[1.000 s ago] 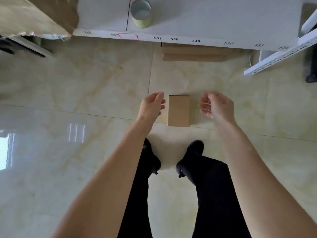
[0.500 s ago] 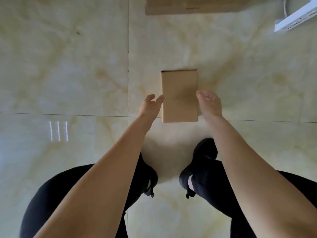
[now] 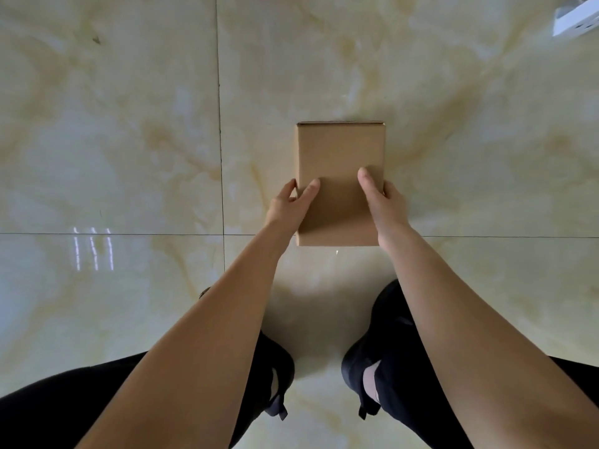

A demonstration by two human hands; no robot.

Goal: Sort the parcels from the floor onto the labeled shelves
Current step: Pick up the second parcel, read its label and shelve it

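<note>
Down at floor level, the left hand [image 3: 289, 204] clasps the left edge of the brown cardboard parcel [image 3: 340, 163], thumb laid across the top face and the other fingers curled round the side. That parcel sits lengthwise on the glossy marbled floor tiles [image 3: 129, 140], just ahead of a pair of black shoes [image 3: 379, 361]. On its right edge the right hand [image 3: 382, 202] closes the same way, thumb on top, fingers tucked out of sight. Whether the parcel has left the floor cannot be told. A white shelf corner [image 3: 577, 17] shows at far upper right.
</note>
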